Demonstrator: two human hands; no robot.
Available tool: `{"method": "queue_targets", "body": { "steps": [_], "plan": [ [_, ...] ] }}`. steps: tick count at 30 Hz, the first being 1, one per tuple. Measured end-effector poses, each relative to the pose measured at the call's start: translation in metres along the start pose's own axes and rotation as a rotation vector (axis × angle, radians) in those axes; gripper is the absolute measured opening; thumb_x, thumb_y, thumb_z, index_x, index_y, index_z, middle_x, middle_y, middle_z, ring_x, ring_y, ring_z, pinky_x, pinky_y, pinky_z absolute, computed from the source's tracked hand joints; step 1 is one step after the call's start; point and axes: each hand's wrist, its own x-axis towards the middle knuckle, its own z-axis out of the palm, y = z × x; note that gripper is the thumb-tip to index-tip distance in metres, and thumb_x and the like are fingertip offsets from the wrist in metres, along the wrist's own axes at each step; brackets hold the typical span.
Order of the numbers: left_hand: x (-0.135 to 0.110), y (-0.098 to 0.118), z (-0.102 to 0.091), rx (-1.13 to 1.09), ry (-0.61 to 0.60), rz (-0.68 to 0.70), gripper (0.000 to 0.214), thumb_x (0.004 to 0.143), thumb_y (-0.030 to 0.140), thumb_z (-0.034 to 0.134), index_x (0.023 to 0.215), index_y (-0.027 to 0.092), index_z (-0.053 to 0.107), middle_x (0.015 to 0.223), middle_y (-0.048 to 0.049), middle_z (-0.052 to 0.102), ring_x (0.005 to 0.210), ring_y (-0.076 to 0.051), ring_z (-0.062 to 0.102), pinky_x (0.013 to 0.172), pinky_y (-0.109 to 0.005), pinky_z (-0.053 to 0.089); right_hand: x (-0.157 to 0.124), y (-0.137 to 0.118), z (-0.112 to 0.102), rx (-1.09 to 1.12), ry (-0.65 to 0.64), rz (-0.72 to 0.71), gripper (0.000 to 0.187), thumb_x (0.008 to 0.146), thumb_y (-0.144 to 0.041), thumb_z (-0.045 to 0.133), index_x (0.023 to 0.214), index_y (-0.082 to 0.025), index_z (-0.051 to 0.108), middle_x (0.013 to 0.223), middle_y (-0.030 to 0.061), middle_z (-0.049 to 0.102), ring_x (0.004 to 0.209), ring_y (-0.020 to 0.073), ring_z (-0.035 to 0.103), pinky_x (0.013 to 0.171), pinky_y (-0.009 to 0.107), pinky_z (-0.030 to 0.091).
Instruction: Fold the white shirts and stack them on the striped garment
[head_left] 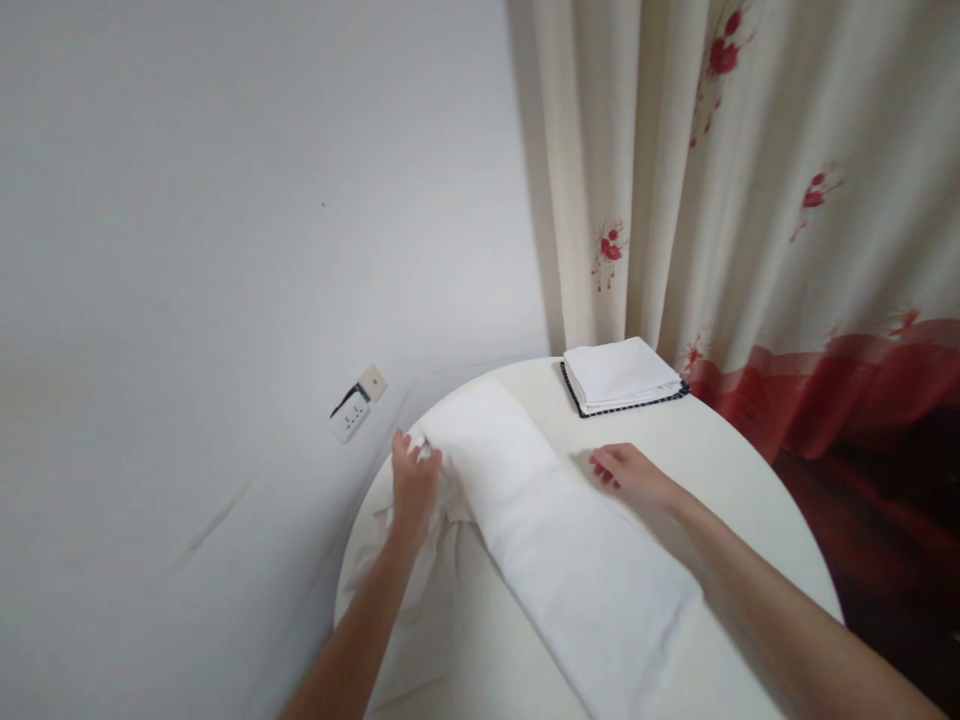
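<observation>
A long white cloth (555, 525), perhaps a garment, lies folded in a broad strip that slants over the table from the upper left toward me. A crumpled, gathered part (439, 560) of it spreads out on the left. My left hand (416, 480) is at the cloth's far left edge, its fingers bent around a bunched bit of the fabric. To the right of the strip, my right hand (622, 470) is just above the tabletop. Its fingers are loosely curled and somewhat apart, and I see nothing in them.
The round white table (750, 510) stands against a pale wall (262, 200). A folded white cloth (622, 372) with a dark, patterned edge beneath it rests at the far rim. Behind hangs a cream and red curtain (757, 220). A socket (350, 415) is on the wall at left.
</observation>
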Motion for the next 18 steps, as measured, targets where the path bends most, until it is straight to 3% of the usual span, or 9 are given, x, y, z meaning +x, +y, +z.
{"method": "queue_targets", "body": {
  "steps": [2, 4, 6, 8, 12, 18],
  "plan": [
    [-0.008, -0.006, 0.003, 0.136, 0.022, 0.168, 0.066, 0.081, 0.033, 0.064, 0.143, 0.019, 0.045, 0.145, -0.0145, 0.048, 0.133, -0.028, 0.049, 0.107, -0.045, 0.045, -0.001, 0.001, 0.012, -0.166, 0.021, -0.086, 0.031, 0.093, -0.033, 0.051, 0.078, -0.014, 0.070, 0.072, 0.0055, 0.070, 0.070, 0.0176, 0.062, 0.064, 0.026, 0.043],
    [-0.030, -0.015, 0.014, 0.185, -0.193, 0.268, 0.045, 0.085, 0.032, 0.059, 0.128, 0.020, 0.058, 0.132, -0.0122, 0.059, 0.124, -0.027, 0.056, 0.098, -0.043, 0.052, -0.003, 0.002, 0.023, -0.342, 0.020, -0.141, 0.026, 0.092, -0.028, 0.052, 0.081, -0.015, 0.072, 0.078, 0.0057, 0.071, 0.076, 0.0188, 0.062, 0.069, 0.027, 0.042],
    [-0.058, -0.022, 0.033, 0.176, -0.466, 0.221, 0.029, 0.086, 0.028, 0.054, 0.113, 0.021, 0.065, 0.116, -0.0095, 0.067, 0.105, -0.023, 0.065, 0.085, -0.037, 0.056, -0.008, 0.001, 0.031, -0.488, 0.034, -0.148, 0.021, 0.090, -0.024, 0.055, 0.090, -0.016, 0.074, 0.088, 0.0076, 0.072, 0.084, 0.0198, 0.063, 0.075, 0.027, 0.042],
    [-0.081, -0.026, 0.053, 0.163, -0.603, 0.143, 0.024, 0.086, 0.024, 0.053, 0.106, 0.021, 0.066, 0.108, -0.0078, 0.071, 0.092, -0.020, 0.068, 0.079, -0.034, 0.057, -0.014, -0.001, 0.037, -0.576, 0.055, -0.123, 0.021, 0.086, -0.022, 0.059, 0.101, -0.017, 0.073, 0.099, 0.0095, 0.069, 0.090, 0.0203, 0.062, 0.080, 0.027, 0.042],
    [-0.098, -0.028, 0.079, 0.125, -0.633, 0.087, 0.023, 0.086, 0.021, 0.052, 0.103, 0.021, 0.066, 0.102, -0.0065, 0.071, 0.085, -0.018, 0.068, 0.080, -0.033, 0.056, -0.020, -0.002, 0.042, -0.613, 0.035, -0.102, 0.025, 0.081, -0.021, 0.063, 0.105, -0.017, 0.070, 0.105, 0.0109, 0.065, 0.092, 0.0215, 0.062, 0.082, 0.029, 0.042],
    [-0.097, -0.034, 0.081, 0.037, -0.609, 0.029, 0.021, 0.089, 0.029, 0.054, 0.103, 0.020, 0.066, 0.106, -0.0078, 0.070, 0.094, -0.019, 0.068, 0.085, -0.034, 0.056, -0.017, -0.005, 0.041, -0.476, -0.055, -0.211, 0.013, 0.074, -0.013, 0.058, 0.086, -0.019, 0.059, 0.084, 0.0018, 0.059, 0.077, 0.0168, 0.054, 0.071, 0.026, 0.039]
  ]
}}
